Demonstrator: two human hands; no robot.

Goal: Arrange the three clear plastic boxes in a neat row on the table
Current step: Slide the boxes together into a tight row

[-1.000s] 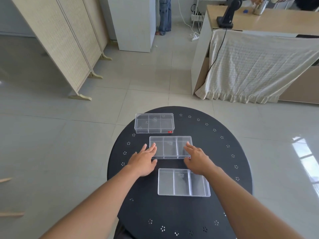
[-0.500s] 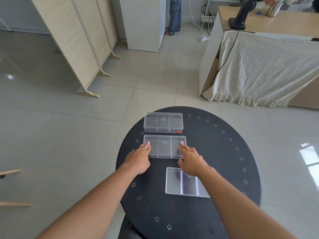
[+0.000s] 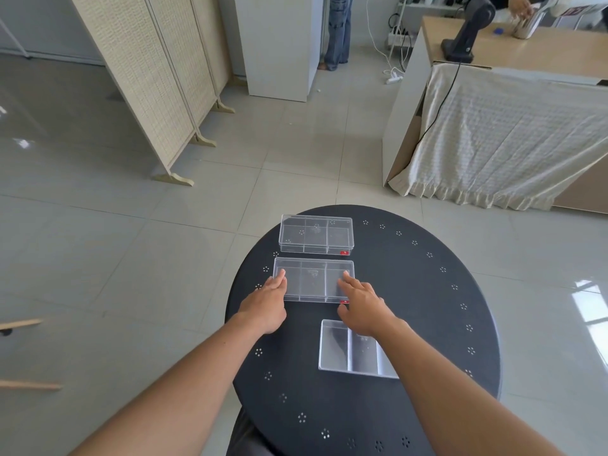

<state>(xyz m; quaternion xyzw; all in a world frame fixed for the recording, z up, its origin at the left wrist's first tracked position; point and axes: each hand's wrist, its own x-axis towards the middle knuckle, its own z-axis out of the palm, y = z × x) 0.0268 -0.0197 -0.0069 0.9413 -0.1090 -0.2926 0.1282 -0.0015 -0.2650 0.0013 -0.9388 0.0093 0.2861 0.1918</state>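
Observation:
Three clear plastic compartment boxes lie on a round black table [image 3: 427, 307]. The far box [image 3: 316, 236] sits near the table's back left edge. Just in front of it lies the middle box [image 3: 312, 281], lined up with it and almost touching. The near box [image 3: 342, 350] lies closer to me and offset to the right, partly under my right forearm. My left hand [image 3: 265, 306] presses its fingertips against the middle box's left end. My right hand [image 3: 363, 306] rests its fingers on that box's right end. The box is held between both hands.
Small flower-shaped holes ring the table's rim. Tiled floor surrounds it. A folding woven screen [image 3: 148, 77] stands at the left, a white cabinet [image 3: 279, 44] behind, and a cloth-draped desk [image 3: 510, 133] at the right. A person's legs [image 3: 337, 31] show far back.
Both hands slid the middle box to the left and slightly away, bringing it in line with the far box. The near box stayed put. My head view shifted left.

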